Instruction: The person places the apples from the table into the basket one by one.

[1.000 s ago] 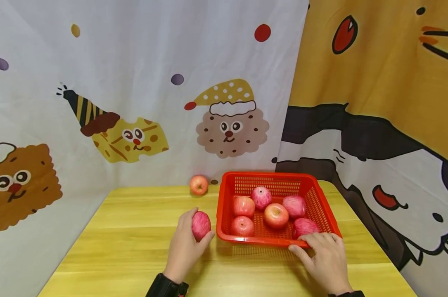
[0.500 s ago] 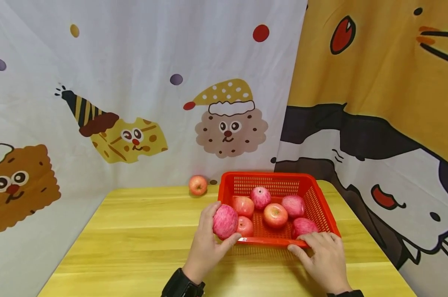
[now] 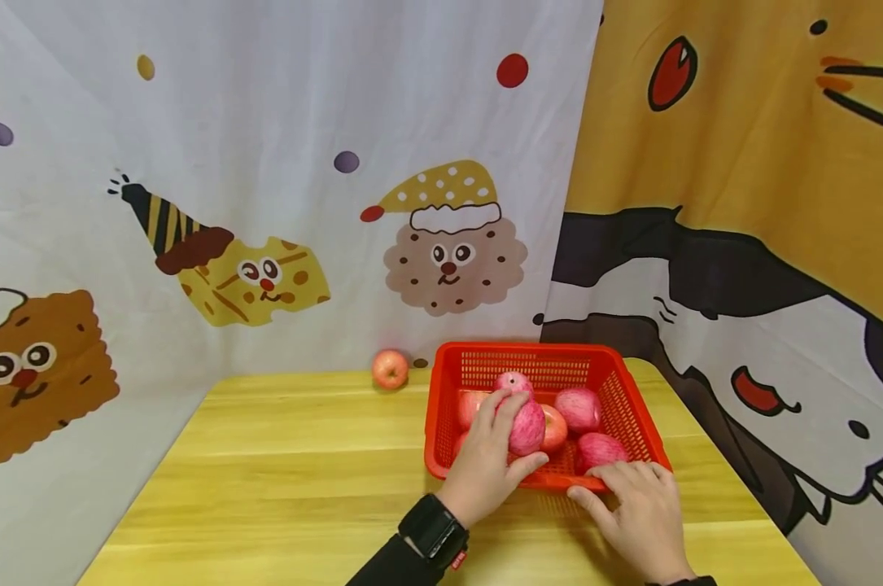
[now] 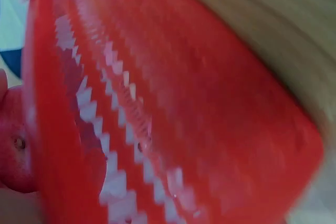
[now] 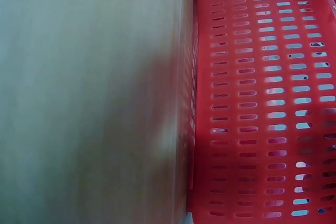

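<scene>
In the head view my left hand (image 3: 481, 468) holds a pink-red apple (image 3: 526, 429) over the near part of a red plastic basket (image 3: 435, 423). Several other apples lie inside, among them a streaked pink apple (image 3: 579, 408) and another pink apple (image 3: 601, 450) close to the front right corner. My right hand (image 3: 640, 509) grips the basket's front rim near that corner, thumb outside and fingers over the edge. The left wrist view has the held apple (image 4: 14, 145) at its left margin beside the basket wall (image 4: 210, 103). Slotted basket wall (image 5: 252, 103) fills the right wrist view's right side.
One more apple (image 3: 391, 369) sits outside the basket at the back edge of the wooden table (image 3: 280, 488). Behind the table hangs a cartoon-printed cloth (image 3: 280, 122). A black band (image 3: 434, 531) circles the left wrist.
My left hand has carried the apple from the table left of the basket, rightward over the rim and above the apples inside. The right hand stays on the front rim.
</scene>
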`<state>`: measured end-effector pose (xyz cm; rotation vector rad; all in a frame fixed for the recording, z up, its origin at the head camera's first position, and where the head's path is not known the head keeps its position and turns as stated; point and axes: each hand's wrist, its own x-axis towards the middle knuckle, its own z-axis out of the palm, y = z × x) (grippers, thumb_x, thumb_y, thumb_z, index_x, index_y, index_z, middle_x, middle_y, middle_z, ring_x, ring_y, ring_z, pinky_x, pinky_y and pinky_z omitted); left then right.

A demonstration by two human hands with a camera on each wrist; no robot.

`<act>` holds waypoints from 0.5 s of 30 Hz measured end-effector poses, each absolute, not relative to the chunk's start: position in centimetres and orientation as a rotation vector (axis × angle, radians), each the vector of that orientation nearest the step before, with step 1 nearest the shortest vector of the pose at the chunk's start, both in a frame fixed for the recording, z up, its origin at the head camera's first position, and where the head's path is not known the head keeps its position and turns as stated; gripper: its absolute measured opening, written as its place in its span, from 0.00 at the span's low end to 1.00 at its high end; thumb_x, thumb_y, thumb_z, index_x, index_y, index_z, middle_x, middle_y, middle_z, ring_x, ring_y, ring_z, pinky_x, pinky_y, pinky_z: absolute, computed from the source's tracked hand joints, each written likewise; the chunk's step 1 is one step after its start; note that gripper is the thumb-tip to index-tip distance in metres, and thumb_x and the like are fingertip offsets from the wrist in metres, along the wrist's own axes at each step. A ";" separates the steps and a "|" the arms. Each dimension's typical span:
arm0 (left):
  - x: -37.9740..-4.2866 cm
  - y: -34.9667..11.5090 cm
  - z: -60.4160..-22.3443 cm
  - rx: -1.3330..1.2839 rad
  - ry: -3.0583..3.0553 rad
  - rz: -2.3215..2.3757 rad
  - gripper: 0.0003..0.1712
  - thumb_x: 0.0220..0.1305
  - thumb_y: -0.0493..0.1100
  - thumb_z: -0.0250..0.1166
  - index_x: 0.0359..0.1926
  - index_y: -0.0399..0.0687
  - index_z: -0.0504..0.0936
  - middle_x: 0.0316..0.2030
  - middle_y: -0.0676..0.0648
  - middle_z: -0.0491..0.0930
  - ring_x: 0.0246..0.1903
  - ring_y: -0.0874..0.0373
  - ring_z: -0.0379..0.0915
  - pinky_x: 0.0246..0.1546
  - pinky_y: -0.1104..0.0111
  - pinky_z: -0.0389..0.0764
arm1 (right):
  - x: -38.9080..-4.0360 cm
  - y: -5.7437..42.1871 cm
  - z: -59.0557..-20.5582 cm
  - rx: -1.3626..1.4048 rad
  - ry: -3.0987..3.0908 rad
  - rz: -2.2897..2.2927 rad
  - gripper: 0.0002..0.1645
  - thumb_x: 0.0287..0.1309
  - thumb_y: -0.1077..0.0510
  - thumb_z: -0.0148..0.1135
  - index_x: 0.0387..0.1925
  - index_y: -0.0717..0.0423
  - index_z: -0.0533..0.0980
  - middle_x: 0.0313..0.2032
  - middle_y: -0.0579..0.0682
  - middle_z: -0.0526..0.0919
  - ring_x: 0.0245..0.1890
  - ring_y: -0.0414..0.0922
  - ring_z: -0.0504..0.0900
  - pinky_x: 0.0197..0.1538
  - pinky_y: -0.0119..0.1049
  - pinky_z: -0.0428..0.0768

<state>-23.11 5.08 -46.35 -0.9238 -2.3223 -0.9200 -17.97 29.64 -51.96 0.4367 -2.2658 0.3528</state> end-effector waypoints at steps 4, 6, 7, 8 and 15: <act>-23.3 7.3 -47.0 -0.899 -2.400 -0.758 0.49 0.58 0.64 0.67 0.74 0.60 0.55 0.67 0.44 0.57 0.58 0.52 0.63 0.47 0.53 0.81 | -18.0 29.5 -52.0 0.445 -2.258 0.353 0.27 0.47 0.31 0.69 0.30 0.49 0.82 0.30 0.47 0.85 0.33 0.51 0.76 0.45 0.53 0.64; -23.3 8.1 -47.2 -0.876 -2.441 -0.670 0.49 0.58 0.65 0.67 0.74 0.60 0.55 0.66 0.43 0.58 0.55 0.51 0.66 0.46 0.55 0.81 | -17.9 29.4 -52.0 0.441 -2.255 0.358 0.28 0.47 0.30 0.68 0.30 0.50 0.82 0.29 0.47 0.85 0.32 0.50 0.76 0.45 0.53 0.64; -23.3 8.4 -47.2 -0.859 -2.463 -0.630 0.49 0.58 0.66 0.67 0.74 0.60 0.55 0.66 0.43 0.58 0.54 0.50 0.67 0.45 0.55 0.81 | -17.8 29.4 -52.0 0.440 -2.253 0.359 0.28 0.47 0.30 0.68 0.30 0.50 0.82 0.29 0.47 0.85 0.32 0.50 0.76 0.45 0.53 0.64; -23.2 8.6 -47.3 -0.842 -2.487 -0.601 0.49 0.57 0.66 0.67 0.74 0.60 0.56 0.66 0.42 0.59 0.53 0.50 0.67 0.46 0.56 0.81 | -17.7 29.4 -52.0 0.439 -2.250 0.358 0.28 0.47 0.30 0.68 0.30 0.50 0.82 0.29 0.47 0.84 0.32 0.50 0.76 0.45 0.53 0.64; -23.8 9.9 -47.1 -0.777 -2.628 -0.521 0.48 0.57 0.68 0.67 0.73 0.61 0.58 0.63 0.45 0.62 0.46 0.50 0.71 0.41 0.62 0.82 | -17.9 29.5 -51.9 0.436 -2.238 0.346 0.27 0.46 0.31 0.69 0.29 0.50 0.82 0.27 0.46 0.83 0.31 0.50 0.76 0.45 0.54 0.64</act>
